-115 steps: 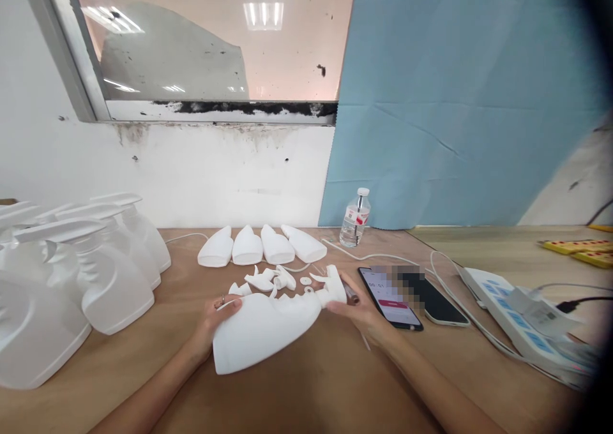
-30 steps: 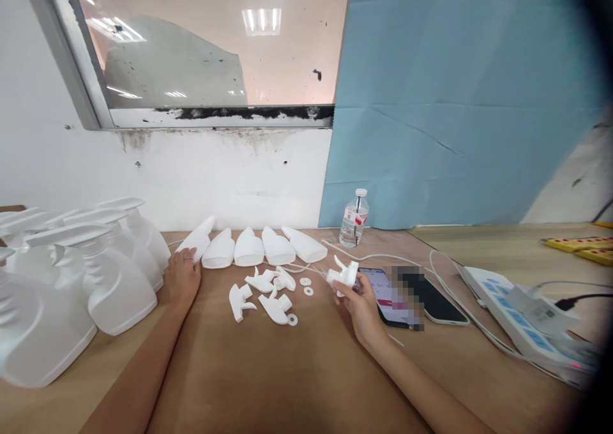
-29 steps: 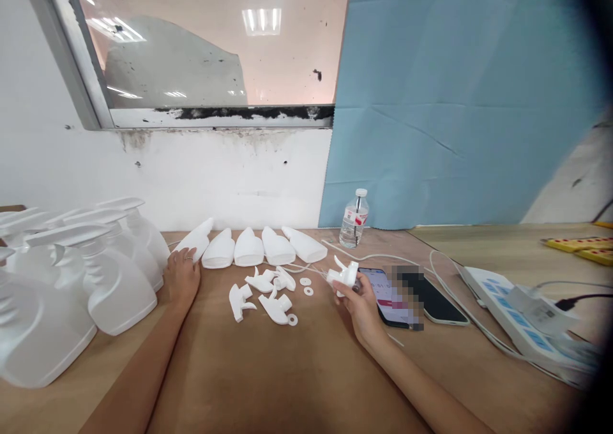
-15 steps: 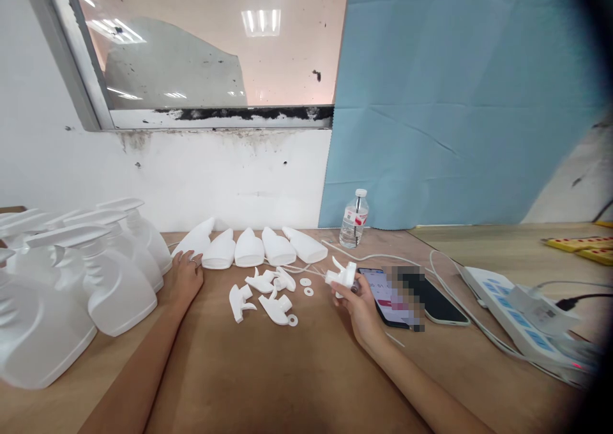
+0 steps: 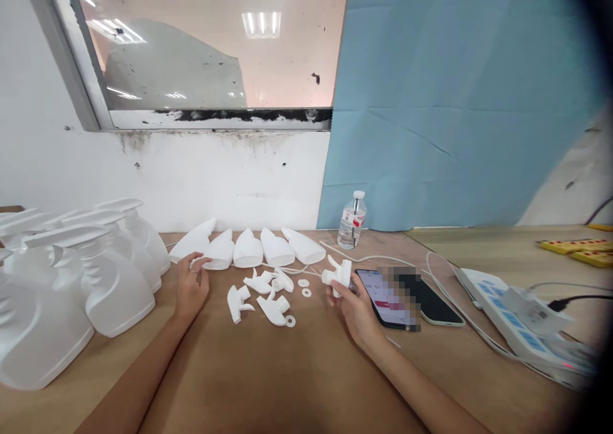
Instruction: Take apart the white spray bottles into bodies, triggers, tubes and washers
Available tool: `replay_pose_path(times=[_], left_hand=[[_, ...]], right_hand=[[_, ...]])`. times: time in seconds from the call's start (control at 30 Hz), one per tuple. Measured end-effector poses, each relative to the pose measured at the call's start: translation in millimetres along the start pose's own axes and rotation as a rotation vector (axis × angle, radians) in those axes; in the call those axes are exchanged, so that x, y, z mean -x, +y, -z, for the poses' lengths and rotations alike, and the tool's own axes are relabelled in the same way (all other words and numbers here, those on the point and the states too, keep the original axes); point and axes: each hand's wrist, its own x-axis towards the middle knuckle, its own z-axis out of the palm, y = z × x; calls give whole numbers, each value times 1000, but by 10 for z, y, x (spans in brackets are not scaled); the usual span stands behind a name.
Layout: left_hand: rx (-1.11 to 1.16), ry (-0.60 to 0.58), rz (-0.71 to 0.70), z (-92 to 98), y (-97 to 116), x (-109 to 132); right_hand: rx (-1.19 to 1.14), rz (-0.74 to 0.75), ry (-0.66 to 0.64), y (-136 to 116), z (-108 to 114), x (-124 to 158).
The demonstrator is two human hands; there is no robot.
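My right hand (image 5: 353, 306) is closed around a white trigger sprayer head (image 5: 339, 277), its trigger pointing up. To its left on the table lie several loose white trigger sprayer heads (image 5: 272, 309) and a few small white ring washers (image 5: 306, 293). My left hand (image 5: 192, 287) rests at the left end of a row of tapered white plastic pieces (image 5: 248, 249). Its fingers are stretched out and apart, with the fingertips at the nearest pieces; whether they touch is unclear. Several assembled white spray bottles (image 5: 117, 293) stand left of this hand.
Two phones (image 5: 383, 303) lie right of my right hand, partly blurred out. Farther right is a white power strip (image 5: 510, 322) with cables. A water bottle (image 5: 352, 222) stands at the back by the wall. Thin white tubes or cords run behind the sprayer heads.
My left hand has shifted slightly right, and its fingers have lifted and spread. My right hand still holds the sprayer head, which has turned a little more upright.
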Motion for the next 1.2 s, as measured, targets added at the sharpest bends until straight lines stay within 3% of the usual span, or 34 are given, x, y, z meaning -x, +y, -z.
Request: replay_pose_path(times=[0.23, 0.4, 0.53, 0.63, 0.93, 1.2], left_hand=[[292, -79, -108, 182, 980, 438], [765, -464, 100, 248, 1503, 693], [848, -655, 163, 155, 1547, 754], [856, -708, 113, 126, 1496, 738], [896, -548, 172, 175, 1505, 718], [749, -359, -35, 271, 1534, 695]], right_hand=[[-99, -172, -338, -138, -40, 90], [-34, -346, -573, -76, -66, 195], [93, -400, -717, 14, -109, 272], [205, -401, -750, 76, -144, 301], [285, -347, -764, 158, -184, 303], [419, -197, -803, 194, -235, 401]])
